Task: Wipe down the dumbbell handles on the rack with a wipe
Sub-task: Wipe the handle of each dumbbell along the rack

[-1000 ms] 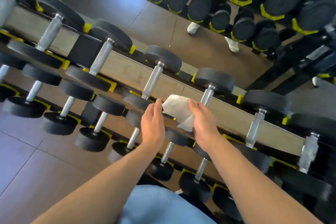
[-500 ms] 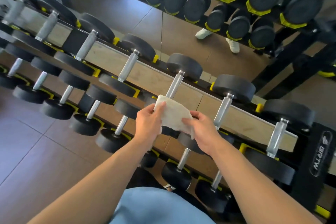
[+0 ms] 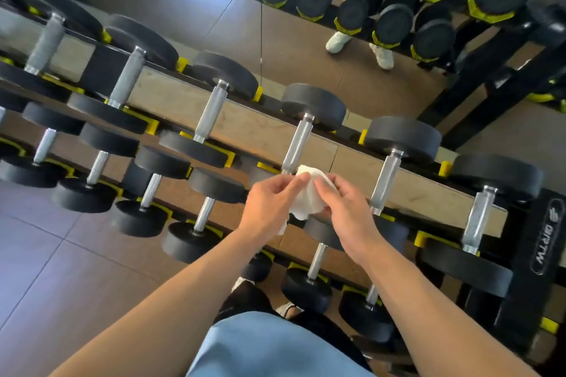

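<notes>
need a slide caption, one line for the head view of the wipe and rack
Both hands, left and right, bunch a white wipe just below a chrome dumbbell handle on the rack.

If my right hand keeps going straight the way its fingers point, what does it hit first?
Your right hand points up and left into the crumpled white wipe it already pinches, with your left hand just beyond. Past those, probably the steel dumbbell handle above, though depth is unclear.
</notes>
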### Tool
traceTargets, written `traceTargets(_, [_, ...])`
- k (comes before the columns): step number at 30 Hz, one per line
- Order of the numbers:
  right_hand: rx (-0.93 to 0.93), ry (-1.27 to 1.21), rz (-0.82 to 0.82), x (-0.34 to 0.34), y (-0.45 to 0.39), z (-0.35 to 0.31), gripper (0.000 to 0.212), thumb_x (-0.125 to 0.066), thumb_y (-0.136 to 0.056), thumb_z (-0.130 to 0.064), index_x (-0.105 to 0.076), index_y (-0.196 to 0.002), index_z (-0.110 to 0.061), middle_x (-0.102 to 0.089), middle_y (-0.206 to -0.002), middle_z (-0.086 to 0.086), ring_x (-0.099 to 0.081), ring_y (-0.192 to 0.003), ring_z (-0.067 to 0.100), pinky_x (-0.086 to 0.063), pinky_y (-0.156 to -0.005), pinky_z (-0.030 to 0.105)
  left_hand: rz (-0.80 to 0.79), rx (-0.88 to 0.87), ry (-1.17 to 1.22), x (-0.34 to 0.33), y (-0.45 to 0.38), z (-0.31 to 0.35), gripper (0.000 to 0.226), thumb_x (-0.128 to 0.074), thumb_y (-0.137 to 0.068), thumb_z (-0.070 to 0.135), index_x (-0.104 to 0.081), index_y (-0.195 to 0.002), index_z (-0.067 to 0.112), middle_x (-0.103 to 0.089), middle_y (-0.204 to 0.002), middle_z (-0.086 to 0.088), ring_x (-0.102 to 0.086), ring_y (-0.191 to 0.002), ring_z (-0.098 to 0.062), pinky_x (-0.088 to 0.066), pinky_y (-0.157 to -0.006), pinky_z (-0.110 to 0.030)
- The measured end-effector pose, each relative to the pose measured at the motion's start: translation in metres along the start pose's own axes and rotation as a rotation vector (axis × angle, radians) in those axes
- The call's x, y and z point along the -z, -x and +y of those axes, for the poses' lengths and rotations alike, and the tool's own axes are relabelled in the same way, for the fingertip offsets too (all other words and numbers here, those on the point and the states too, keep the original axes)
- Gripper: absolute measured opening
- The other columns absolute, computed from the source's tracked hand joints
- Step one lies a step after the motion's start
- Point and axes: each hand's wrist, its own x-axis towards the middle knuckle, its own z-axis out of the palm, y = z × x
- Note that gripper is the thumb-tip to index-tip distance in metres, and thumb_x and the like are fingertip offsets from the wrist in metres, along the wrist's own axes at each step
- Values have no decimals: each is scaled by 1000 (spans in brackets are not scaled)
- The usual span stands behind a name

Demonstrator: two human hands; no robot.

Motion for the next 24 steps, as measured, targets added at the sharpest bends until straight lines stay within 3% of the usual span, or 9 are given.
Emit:
traceTargets(3, [-12, -45, -15, -9, -2, -9, 21, -56, -97, -39, -67, -114, -32, -71, -99, -13, -67, -98, 7, -57, -82, 22, -86, -33, 87, 8, -3, 7, 40, -56, -89, 56, -74, -102, 23, -68, -71, 11, -61, -61, -3, -47, -56, -10])
traceTargets(5, [15, 4, 92, -15, -6, -10, 23, -66, -91, -39, -66, -113, -33, -70, -103, -13, -65, -101, 8, -58, -84, 25, -152, -35, 96, 16, -9, 7, 37, -56, -92, 53, -75, -102, 23, -70, -78, 9, -63, -66, -4, -48, -60, -10])
traceTargets(7, [5, 77, 194, -16, -14, -5, 46, -75, -82, -46, -58, -123, -36, -65, -107, -11, -63, -101, 8, -58, -80, 26, -234, -31, 46, 23, -15, 4, 37, -52, -96, 52, -76, -99, 23, -69, -75, 4, -61, -66, -9, -48, -61, -11])
traceTargets(9, [-67, 129, 170, -15, -19, -2, 66, -75, -77, -57, -48, -136, -42, -61, -112, -11, -59, -103, 9, -55, -84, 28, -328, 37, 27, 30, -21, 4, 42, -47, -97, 56, -75, -100, 25, -69, -76, -3, -62, -69, -19, -49, -64, -14])
traceTargets(12, [-99, 145, 123, -18, -23, 2, 35, -62, -87, -59, -67, -113, -37, -69, -104, -9, -63, -104, 14, -53, -87, 30, -426, 130, 36, 35, -31, 3, 46, -47, -93, 64, -73, -108, 29, -67, -71, 1, -59, -63, -14, -50, -69, -28])
traceTargets(14, [-88, 97, 277, -23, -28, 0, 28, -54, -93, -57, -68, -99, -33, -70, -99, -6, -64, -100, 15, -55, -88, 33, -328, 222, 96, 33, -36, 2, 40, -56, -90, 63, -74, -107, 32, -69, -76, 7, -56, -66, -10, -48, -67, -27])
traceTargets(18, [-178, -246, 596, -18, -53, -14, 20, -59, -94, -49, -61, -109, -34, -67, -104, -8, -65, -102, 15, -58, -89, 37, -113, 615, 622, 45, -48, 5, 35, -72, -87, 37, -68, -116, 18, -68, -107, -6, -54, -81, -18, -46, -67, -30])
traceTargets(21, [-356, -419, 599, -13, -68, -19, 29, -63, -93, -41, -54, -118, -30, -64, -109, -3, -64, -101, 19, -61, -80, 36, -76, 629, 767, 66, -61, 3, 42, -69, -89, 23, -55, -126, 13, -54, -107, -10, -53, -93, -21, -47, -79, -32])
traceTargets(24, [-402, -551, 486, -14, -77, -21, 44, -70, -90, -31, -52, -128, -23, -63, -119, 3, -63, -107, 23, -61, -81, 38, -14, 622, 733, 81, -74, 6, 43, -64, -88, 11, -54, -129, 16, -50, -124, -11, -54, -110, -25, -49, -95, -34])
